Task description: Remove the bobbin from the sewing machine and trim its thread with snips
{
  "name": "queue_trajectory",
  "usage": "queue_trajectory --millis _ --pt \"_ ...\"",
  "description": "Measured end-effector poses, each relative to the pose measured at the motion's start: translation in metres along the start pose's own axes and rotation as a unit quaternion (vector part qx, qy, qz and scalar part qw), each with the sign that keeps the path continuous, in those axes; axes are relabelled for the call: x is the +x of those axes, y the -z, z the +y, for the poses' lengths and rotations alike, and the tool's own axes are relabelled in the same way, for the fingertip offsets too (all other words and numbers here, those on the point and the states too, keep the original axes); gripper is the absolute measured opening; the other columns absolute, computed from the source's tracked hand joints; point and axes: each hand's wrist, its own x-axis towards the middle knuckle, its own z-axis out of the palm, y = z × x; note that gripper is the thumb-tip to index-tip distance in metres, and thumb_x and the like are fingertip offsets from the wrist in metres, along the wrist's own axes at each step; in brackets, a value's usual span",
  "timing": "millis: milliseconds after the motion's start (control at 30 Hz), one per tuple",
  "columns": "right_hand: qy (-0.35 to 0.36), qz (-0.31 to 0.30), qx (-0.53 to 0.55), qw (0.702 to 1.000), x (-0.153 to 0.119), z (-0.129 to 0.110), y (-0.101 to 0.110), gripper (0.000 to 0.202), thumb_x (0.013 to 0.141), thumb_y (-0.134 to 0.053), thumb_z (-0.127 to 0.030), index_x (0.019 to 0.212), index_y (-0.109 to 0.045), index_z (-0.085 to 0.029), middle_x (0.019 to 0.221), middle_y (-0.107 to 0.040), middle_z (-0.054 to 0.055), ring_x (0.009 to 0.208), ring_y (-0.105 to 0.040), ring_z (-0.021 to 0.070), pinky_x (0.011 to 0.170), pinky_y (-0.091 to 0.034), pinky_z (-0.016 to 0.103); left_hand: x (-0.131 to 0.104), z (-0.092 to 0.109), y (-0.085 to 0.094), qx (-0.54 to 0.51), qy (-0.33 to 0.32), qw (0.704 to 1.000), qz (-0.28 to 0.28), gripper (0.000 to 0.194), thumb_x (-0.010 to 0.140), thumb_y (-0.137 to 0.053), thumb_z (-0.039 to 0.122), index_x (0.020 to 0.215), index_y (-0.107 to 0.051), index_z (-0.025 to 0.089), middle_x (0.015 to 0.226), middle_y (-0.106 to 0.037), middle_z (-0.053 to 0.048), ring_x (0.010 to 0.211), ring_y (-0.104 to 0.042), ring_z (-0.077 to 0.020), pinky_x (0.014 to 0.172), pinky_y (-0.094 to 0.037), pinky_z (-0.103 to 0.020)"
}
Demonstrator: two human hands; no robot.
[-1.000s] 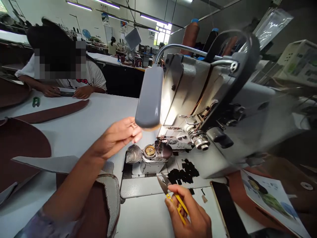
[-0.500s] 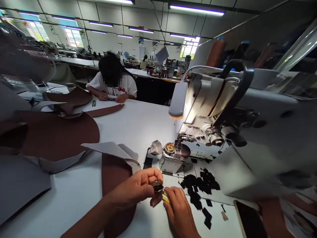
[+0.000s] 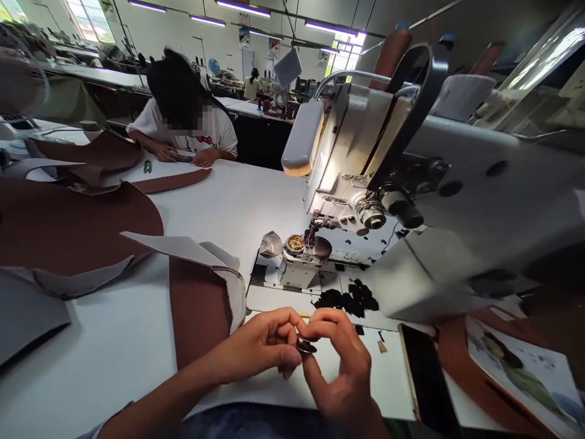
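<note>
My left hand (image 3: 269,344) pinches a small dark metal bobbin (image 3: 306,346) in front of the sewing machine. Fingers of my right hand (image 3: 340,356) close on the bobbin's other side, its thumb and forefinger forming a ring shape. A bit of something yellow (image 3: 304,315) shows just behind the fingertips; whether a hand holds it is hidden. Beyond my hands, the machine's post bed (image 3: 299,271) carries a round gold-coloured part (image 3: 295,244) beside the needle area. Brown material with grey backing (image 3: 198,311) lies left of my hands.
Black scraps (image 3: 350,299) lie by the machine base. A dark phone (image 3: 427,378) and a printed picture (image 3: 521,372) are at right. The lamp (image 3: 304,137) and machine head (image 3: 356,158) overhang the table. Large brown pieces (image 3: 82,225) spread left; across the table sits a person (image 3: 187,116).
The view has tilted down and shifted right. My right hand has moved up against the bobbin, and the yellow item between my hands is now mostly hidden behind the fingers.
</note>
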Motion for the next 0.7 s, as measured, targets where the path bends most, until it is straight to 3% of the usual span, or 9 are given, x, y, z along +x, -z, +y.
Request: queue_trajectory --millis 133,267,400,533,633,700 --pt "-0.075 0.011 0.06 0.995 -0.012 0.013 0.005 0.018 0.076 -0.053 -0.008 0.089 -0.055 -0.02 0.088 -0.053 0.004 0.084 -0.054 0.0177 0.068 -0.045 0.03 0.004 -0.003 -0.003 0.042 0.005 0.999 0.014 0.018 0.075 -0.063 0.027 0.084 -0.053 0.014 0.053 -0.056 0.004 0.049 -0.05 -0.0095 0.052 -0.035 -0.022" --pt "-0.11 0.01 0.102 0.989 -0.023 0.023 0.007 0.015 0.076 -0.052 -0.008 0.083 -0.052 -0.02 0.09 -0.053 0.005 0.089 -0.053 0.019 0.075 -0.044 0.032 0.004 0.002 -0.011 0.119 -0.012 0.992 0.044 0.007 0.075 -0.058 0.019 0.071 -0.054 0.014 0.05 -0.053 0.004 0.047 -0.044 -0.0073 0.049 -0.029 -0.02" --pt "-0.154 0.03 0.187 0.97 -0.031 0.029 0.0 0.008 0.075 -0.056 -0.017 0.079 -0.05 -0.021 0.088 -0.05 0.004 0.087 -0.05 0.0192 0.076 -0.042 0.033 0.004 0.001 -0.018 0.142 -0.017 0.988 0.061 0.007 0.074 -0.05 0.011 0.07 -0.055 0.014 0.049 -0.048 0.006 0.046 -0.042 -0.0064 0.05 -0.033 -0.019" --pt "-0.222 0.073 0.393 0.89 -0.033 0.028 -0.011 0.018 0.072 -0.061 -0.036 0.078 -0.051 -0.022 0.086 -0.045 0.002 0.078 -0.046 0.0173 0.068 -0.041 0.03 0.008 -0.007 -0.026 0.126 -0.022 0.989 0.075 0.007 0.072 -0.047 0.013 0.068 -0.052 0.015 0.046 -0.045 0.007 0.043 -0.039 -0.0062 0.047 -0.033 -0.019" --pt "-0.263 0.104 0.508 0.814 -0.032 0.024 -0.018 0.023 0.066 -0.065 -0.038 0.075 -0.052 -0.022 0.085 -0.044 0.001 0.076 -0.048 0.018 0.069 -0.043 0.033 0.011 -0.009 -0.035 0.13 -0.049 0.985 0.099 0.009 0.069 -0.045 0.012 0.062 -0.048 0.016 0.048 -0.045 0.006 0.044 -0.038 -0.0056 0.046 -0.03 -0.018" --pt "-0.282 0.117 0.542 0.783 -0.031 0.024 -0.02 0.023 0.062 -0.067 -0.038 0.072 -0.054 -0.022 0.083 -0.044 0.001 0.076 -0.05 0.0187 0.069 -0.044 0.034 0.012 -0.01 -0.039 0.134 -0.08 0.982 0.109 0.011 0.068 -0.045 0.01 0.059 -0.046 0.016 0.051 -0.045 0.006 0.046 -0.037 -0.0052 0.048 -0.03 -0.018"
